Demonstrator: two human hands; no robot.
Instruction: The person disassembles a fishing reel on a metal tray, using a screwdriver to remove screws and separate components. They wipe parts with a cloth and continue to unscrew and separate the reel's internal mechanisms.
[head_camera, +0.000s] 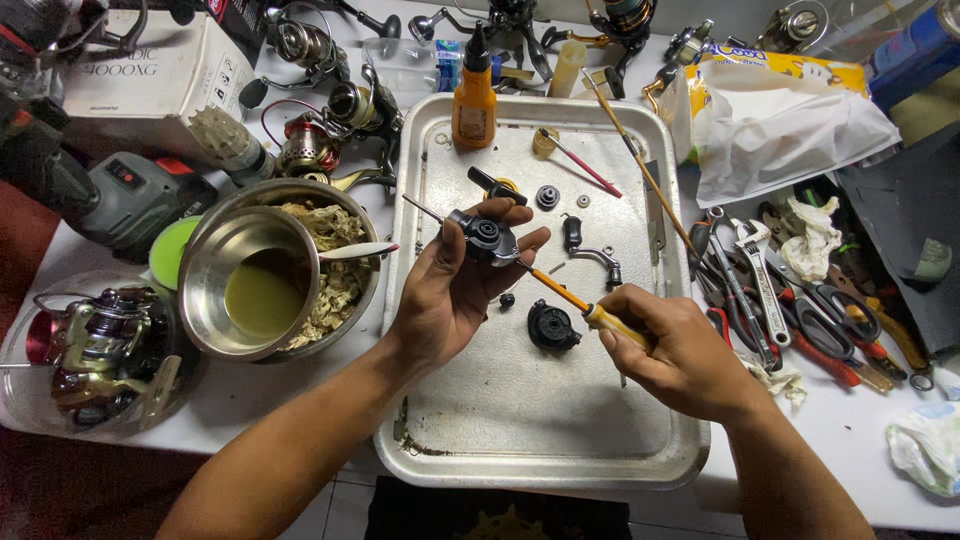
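Your forearms come up from the near edge of the metal tray (440, 455), and both hands work above its middle; your left hand (450, 290) is curled around a small black reel part (487, 236), fingers and thumb gripping it over the tray's left-centre; your right hand (680, 350) is clenched on the yellow handle of a screwdriver (575, 303), over the tray's right side; its shaft runs up and to the left, tip meeting the part from the lower right; so the part lies up-left of your right fingers, and the tool's long axis points straight at it; a round black cap (552, 326) rests on the tray just below the shaft; an orange bottle (474, 100) stands at the tray's far edge.
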